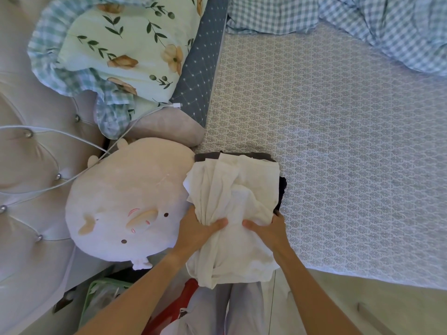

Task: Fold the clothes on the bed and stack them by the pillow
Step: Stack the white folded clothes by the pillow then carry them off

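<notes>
A folded white garment (238, 189) lies on top of a dark folded garment (281, 189), whose edges peek out at the far and right sides. The stack sits on the patterned bed sheet (338, 153), right beside a round cream plush pillow (125, 201). My left hand (200, 229) grips the bunched near-left part of the white garment. My right hand (268, 229) holds its near-right edge, thumb on top. The garment's near end hangs over the bed edge toward my legs.
A floral pillow (116, 49) and a grey dotted pillow (200, 68) lie at the head, against the tufted headboard (29, 165). A white charging cable (72, 139) trails across. A checked duvet (387, 27) is bunched at the far right. A green basket (96, 301) stands on the floor.
</notes>
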